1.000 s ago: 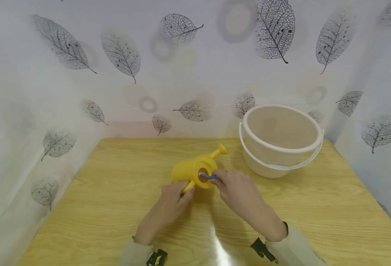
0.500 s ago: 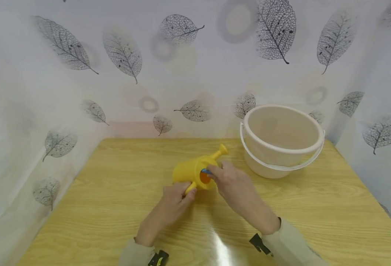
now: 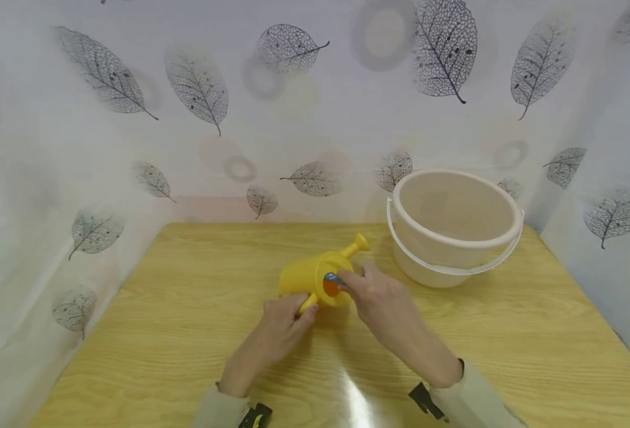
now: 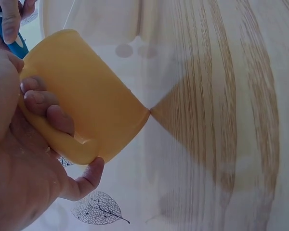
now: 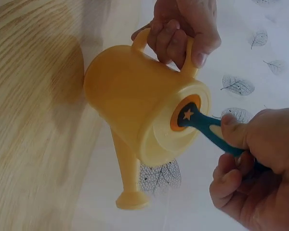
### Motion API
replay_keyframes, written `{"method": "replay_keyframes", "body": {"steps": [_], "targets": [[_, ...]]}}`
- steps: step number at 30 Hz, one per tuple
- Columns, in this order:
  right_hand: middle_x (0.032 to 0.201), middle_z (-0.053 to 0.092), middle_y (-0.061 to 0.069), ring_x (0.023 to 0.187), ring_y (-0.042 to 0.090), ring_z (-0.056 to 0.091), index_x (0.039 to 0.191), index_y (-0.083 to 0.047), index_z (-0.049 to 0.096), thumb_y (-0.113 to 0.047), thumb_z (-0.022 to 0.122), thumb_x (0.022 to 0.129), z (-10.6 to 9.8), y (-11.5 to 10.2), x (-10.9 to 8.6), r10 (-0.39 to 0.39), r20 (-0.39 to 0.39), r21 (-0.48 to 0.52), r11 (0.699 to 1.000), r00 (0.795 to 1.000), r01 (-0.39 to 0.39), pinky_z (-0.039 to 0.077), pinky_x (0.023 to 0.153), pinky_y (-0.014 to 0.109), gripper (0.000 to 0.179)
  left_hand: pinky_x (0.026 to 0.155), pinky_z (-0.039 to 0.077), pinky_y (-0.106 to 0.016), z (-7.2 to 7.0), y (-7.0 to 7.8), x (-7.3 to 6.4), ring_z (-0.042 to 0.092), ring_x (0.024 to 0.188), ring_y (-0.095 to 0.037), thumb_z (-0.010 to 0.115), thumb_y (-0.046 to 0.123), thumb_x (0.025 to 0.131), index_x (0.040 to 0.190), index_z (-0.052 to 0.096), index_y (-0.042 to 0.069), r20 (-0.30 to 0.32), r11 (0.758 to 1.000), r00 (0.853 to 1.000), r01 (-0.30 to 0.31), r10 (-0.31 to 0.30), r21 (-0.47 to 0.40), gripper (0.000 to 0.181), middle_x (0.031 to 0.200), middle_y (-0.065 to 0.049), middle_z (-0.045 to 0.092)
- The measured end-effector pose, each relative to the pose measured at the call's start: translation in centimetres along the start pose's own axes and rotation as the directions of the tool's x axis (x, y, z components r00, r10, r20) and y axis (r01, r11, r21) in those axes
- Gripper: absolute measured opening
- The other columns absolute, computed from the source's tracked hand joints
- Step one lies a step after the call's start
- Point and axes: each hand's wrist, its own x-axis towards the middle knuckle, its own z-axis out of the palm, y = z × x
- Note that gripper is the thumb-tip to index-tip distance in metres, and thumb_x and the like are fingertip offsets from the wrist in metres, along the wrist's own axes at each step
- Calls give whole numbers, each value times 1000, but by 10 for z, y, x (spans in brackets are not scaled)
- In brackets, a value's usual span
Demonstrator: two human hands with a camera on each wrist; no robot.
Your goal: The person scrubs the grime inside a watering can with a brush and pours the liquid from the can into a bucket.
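Yellow, smooth and cylindrical, one watering can (image 3: pixel 301 274) with a loop handle and a flared spout leans tilted on its bottom edge upon the light wood-grain table (image 3: pixel 186 321). Through its round, orange-edged mouth goes the end of one slim blue-green tool (image 5: pixel 212 132) marked with a pale star; the can's deeper contents are hidden. Two hands work at the can: at its loop, the left hand (image 3: pixel 285 321) has its fingers curled round the handle; outside its mouth, the right hand (image 3: pixel 381 300) pinches the tool between thumb and fingers. Right of the can stands one round off-white bucket (image 3: pixel 438 252), its pale inner wall showing.
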Motion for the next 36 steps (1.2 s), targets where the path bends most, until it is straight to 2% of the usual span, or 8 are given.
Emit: {"method": "replay_keyframes", "body": {"steps": [5, 7, 12, 15, 21, 25, 30, 36], "targets": [[76, 52, 3, 55, 10, 41, 103, -21, 67, -5, 87, 78, -4, 5, 0, -53, 32, 28, 998, 998, 52, 32, 45, 16, 36, 63, 36, -20, -4, 3, -1, 39, 64, -2, 52, 25, 106, 76, 47, 21, 68, 992, 993, 103, -98, -75, 30, 69, 12, 41], [81, 58, 4, 58, 11, 48, 106, -22, 71, -1, 85, 78, -4, 7, 1, -77, 35, 48, 996, 996, 75, 37, 45, 17, 37, 64, 36, -21, -5, 3, -1, 39, 64, -2, 51, 25, 106, 77, 47, 21, 80, 990, 990, 119, -113, -75, 30, 69, 12, 41], [89, 64, 7, 68, 16, 60, 110, -20, 73, 5, 82, 78, -3, 7, 3, -125, 44, 60, 991, 991, 122, 45, 49, 20, 42, 66, 36, -22, -5, 2, -1, 39, 64, -2, 50, 26, 107, 77, 47, 21, 69, 993, 992, 108, -104, -56, 30, 69, 13, 41], [86, 60, 6, 67, 16, 55, 110, -21, 71, 6, 81, 78, -1, 6, 3, -141, 71, 37, 990, 987, 139, 43, 48, 21, 43, 68, 36, -23, -3, 1, -1, 39, 64, -1, 50, 25, 106, 76, 47, 21, 59, 996, 996, 76, -73, -49, 31, 69, 14, 40], [86, 55, 4, 63, 13, 47, 108, -21, 69, 7, 81, 77, 2, 6, 3, -136, 112, 32, 991, 984, 133, 37, 47, 19, 44, 58, 35, -19, -1, 0, -1, 36, 60, 1, 50, 21, 107, 75, 46, 19, 54, 997, 998, 15, -10, -82, 31, 67, 14, 39], [85, 59, 5, 62, 14, 52, 109, -22, 72, 5, 83, 75, 1, 7, 2, -136, 61, 9, 991, 989, 136, 38, 45, 19, 45, 58, 35, -19, -2, 1, -1, 37, 60, 0, 51, 21, 105, 75, 46, 20, 50, 996, 998, 44, -40, -83, 30, 68, 13, 40], [83, 57, 3, 58, 11, 47, 106, -20, 71, 4, 82, 76, -1, 9, 0, -118, 8, 18, 993, 993, 118, 31, 44, 16, 40, 61, 36, -20, -4, 2, -1, 39, 63, -2, 52, 23, 105, 75, 46, 21, 67, 992, 993, 101, -96, -74, 31, 69, 12, 41], [83, 57, 3, 55, 11, 47, 106, -19, 67, 0, 85, 78, -2, 6, -1, -87, 15, 1, 996, 996, 87, 31, 43, 16, 38, 63, 34, -21, -2, 1, 0, 37, 62, -1, 51, 25, 106, 75, 46, 21, 61, 996, 996, 74, -70, -54, 31, 69, 13, 41]]}}
